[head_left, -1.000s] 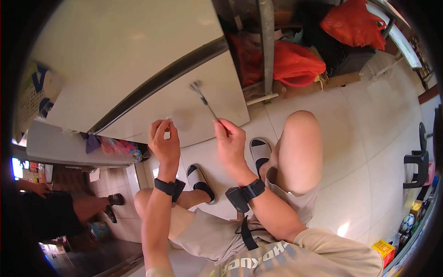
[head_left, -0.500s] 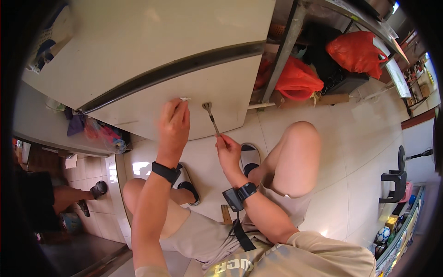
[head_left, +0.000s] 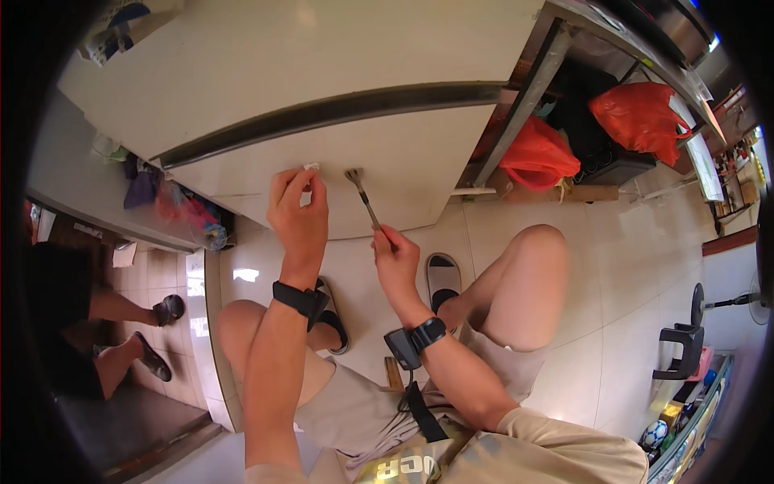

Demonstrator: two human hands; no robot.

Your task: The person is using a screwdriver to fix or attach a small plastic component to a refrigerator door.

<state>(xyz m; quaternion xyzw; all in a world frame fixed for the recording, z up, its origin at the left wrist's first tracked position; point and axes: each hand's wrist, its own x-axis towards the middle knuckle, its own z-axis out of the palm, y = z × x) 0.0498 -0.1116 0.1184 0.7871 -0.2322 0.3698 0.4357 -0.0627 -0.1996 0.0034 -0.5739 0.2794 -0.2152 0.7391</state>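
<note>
My left hand [head_left: 300, 211] is raised against the lower white panel [head_left: 403, 173] of the appliance, fingers curled, with thumb and forefinger pinched on a small white scrap [head_left: 310, 167] at the panel surface. My right hand [head_left: 397, 260] is closed around the handle of a small brush [head_left: 364, 196] — the bristle end points up and left and sits at or just off the panel; contact cannot be confirmed from the head view.

Change since one second ago: both hands have moved up the panel, and the left hand, previously held open-fingered below the surface, now pinches at it. The brush head has shifted from bare panel to a position just beside the scrap. My reading is that work has moved from approach to the spot itself — the left pinch and the brush now address one small area.

Surroundings: a dark horizontal seam [head_left: 339, 113] divides the two panels above. Black wrist bands sit on both forearms. Below, my knees and two sandals [head_left: 442, 278] rest on pale floor tile. Orange bags [head_left: 536, 153] lie under a metal frame to the right. Another person's legs stand at far left.
</note>
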